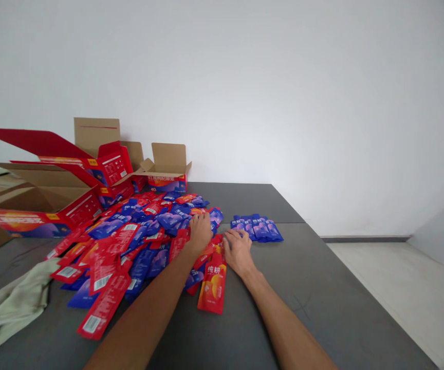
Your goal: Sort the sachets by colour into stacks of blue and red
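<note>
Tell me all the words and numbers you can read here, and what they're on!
"纯耕": white letters on the red packet by the left hand.
"纯耕": on the blue packets past the right hand.
"40": on the small open box at the back; its larger print is too blurred.
Print on the big red boxes and barcode labels on the pile: too small to read.

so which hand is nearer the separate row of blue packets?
Right. The right hand lies flat just left of the row of blue packets; the left hand rests farther left on the mixed pile.
</note>
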Tool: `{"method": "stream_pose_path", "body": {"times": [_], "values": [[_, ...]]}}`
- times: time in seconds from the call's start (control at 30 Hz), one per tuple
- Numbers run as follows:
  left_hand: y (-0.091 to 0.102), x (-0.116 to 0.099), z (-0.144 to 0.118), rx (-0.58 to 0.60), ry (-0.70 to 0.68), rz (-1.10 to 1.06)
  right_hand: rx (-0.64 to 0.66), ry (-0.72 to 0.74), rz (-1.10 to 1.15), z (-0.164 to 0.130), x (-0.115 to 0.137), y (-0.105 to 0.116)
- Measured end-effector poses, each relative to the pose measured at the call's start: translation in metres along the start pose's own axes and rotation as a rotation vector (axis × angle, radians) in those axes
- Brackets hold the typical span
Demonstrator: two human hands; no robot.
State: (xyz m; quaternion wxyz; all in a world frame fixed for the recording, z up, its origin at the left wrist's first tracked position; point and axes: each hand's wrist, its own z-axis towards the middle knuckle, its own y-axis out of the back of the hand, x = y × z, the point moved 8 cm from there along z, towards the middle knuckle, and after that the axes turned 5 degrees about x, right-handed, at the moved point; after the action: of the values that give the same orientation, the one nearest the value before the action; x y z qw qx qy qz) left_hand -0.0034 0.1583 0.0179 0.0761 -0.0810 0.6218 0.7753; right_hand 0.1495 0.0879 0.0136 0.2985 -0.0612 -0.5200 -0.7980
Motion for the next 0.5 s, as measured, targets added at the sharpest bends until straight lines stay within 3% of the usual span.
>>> {"method": "stream_pose_path", "body": {"times": [0.23, 0.4, 0.5], "values": [[0.015, 0.002, -0.008, -0.061, -0.019, -0.229, -0.041, -0.007, 0.018, 0.001, -0.006, -0.001], [0.052, 0.014, -0.030, -0.234, -0.013, -0.577, -0.137, 0.006, 0.053, 0.002, -0.007, 0.011], [0.070, 0.020, -0.049, -0.253, 0.006, -0.832, -0.157, 0.053, 0.117, 0.002, 0.004, 0.017]]}}
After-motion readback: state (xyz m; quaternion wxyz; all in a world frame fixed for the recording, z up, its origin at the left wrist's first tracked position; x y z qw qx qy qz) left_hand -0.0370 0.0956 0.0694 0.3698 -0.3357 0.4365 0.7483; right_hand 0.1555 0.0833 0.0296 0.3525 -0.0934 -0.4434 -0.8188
